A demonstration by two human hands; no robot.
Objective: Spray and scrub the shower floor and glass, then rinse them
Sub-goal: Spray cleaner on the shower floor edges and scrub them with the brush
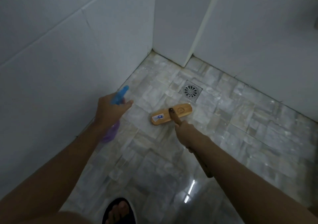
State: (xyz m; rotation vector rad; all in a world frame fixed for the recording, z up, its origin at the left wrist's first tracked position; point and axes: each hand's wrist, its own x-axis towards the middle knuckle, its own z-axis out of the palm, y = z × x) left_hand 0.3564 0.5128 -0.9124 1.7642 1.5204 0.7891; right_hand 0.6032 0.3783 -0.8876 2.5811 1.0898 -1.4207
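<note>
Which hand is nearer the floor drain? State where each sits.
Right. The right hand grips the brush handle just short of the drain; the left hand, holding the spray bottle, is farther off to the drain's left, near the wall.

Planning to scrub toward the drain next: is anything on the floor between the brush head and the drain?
Nothing visible does. Only floor tile shows between the brush head and the drain, which sits just beyond it.

A round metal drain grate (pixel 190 92) in a square frame sits just beyond the right hand (pixel 185 132). White wall tiles (pixel 51 55) rise beside the left hand (pixel 110 110). A black sandal (pixel 118 201) shows well behind them.
</note>
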